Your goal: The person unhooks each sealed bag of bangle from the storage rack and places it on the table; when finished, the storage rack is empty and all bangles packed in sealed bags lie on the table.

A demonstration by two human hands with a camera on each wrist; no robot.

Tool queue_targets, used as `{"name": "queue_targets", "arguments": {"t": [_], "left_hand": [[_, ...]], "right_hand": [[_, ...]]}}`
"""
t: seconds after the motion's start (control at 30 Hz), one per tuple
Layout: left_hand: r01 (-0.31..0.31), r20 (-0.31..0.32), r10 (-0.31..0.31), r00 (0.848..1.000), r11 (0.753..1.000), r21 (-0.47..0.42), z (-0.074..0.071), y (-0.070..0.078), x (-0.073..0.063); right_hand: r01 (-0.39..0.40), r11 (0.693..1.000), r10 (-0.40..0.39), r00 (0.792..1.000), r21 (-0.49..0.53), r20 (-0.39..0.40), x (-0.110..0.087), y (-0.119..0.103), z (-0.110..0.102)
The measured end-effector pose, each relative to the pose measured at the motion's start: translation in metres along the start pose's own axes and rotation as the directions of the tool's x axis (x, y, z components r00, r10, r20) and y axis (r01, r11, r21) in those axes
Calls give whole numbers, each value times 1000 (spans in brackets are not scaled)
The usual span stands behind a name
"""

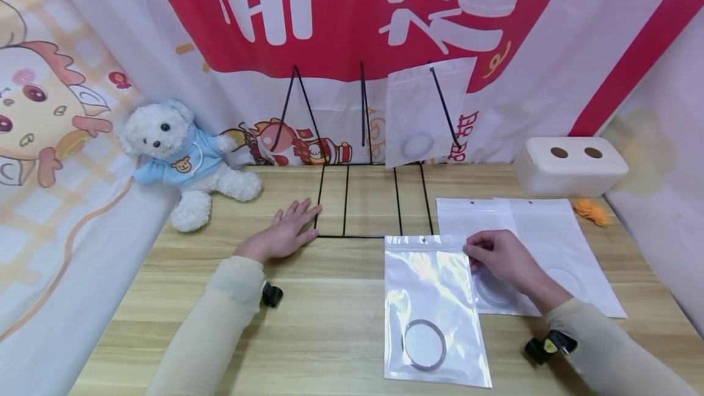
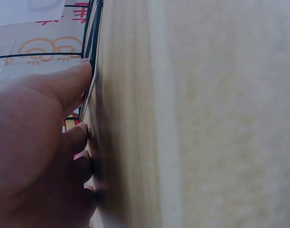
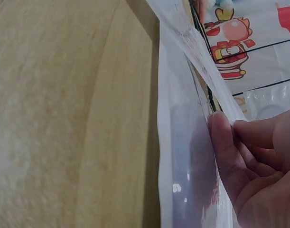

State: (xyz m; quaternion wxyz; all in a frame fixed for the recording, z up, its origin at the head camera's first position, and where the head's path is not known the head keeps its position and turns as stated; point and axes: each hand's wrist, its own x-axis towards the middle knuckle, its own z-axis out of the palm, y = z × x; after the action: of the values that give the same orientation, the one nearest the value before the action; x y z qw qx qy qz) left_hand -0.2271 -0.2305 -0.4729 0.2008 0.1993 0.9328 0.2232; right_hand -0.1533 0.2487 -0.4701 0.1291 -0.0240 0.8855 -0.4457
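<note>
Shiny white plastic is pinched in my right hand (image 1: 503, 258): thumb and fingers grip the upper right corner of a zip bag (image 1: 434, 298), with a slim ring (image 1: 443, 347) showing low inside. That bag is in front of the wire rack (image 1: 346, 200), its right side overlapping the left-hand flat bag (image 1: 473, 219) of a pair; whether its lower edge touches the tabletop (image 1: 324, 322), I can't tell. My left hand (image 1: 283, 234) holds nothing, fingers spread at the rack's left edge. I take the step in hand to be handling the bag by its top, and I would go gently: one corner alone may let the sheet twist, so the free hand could support the opposite corner and level the top strip. I'd keep fingertips off the small hole (image 1: 424, 241) there, avoid dragging the bag underneath, and steer clear of the hanging bag (image 1: 412, 109) at the rack's right.
</note>
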Motion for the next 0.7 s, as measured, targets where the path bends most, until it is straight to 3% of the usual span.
{"name": "queue_targets", "arguments": {"t": [0.2, 0.7], "left_hand": [[0, -1, 0, 1000, 1000, 7, -1, 1, -1], [-1, -6, 1, 1000, 1000, 0, -1, 2, -2]], "right_hand": [[-9, 998, 11, 999, -59, 47, 1, -4, 1], [-32, 974, 49, 996, -223, 74, 6, -6, -1]]}}
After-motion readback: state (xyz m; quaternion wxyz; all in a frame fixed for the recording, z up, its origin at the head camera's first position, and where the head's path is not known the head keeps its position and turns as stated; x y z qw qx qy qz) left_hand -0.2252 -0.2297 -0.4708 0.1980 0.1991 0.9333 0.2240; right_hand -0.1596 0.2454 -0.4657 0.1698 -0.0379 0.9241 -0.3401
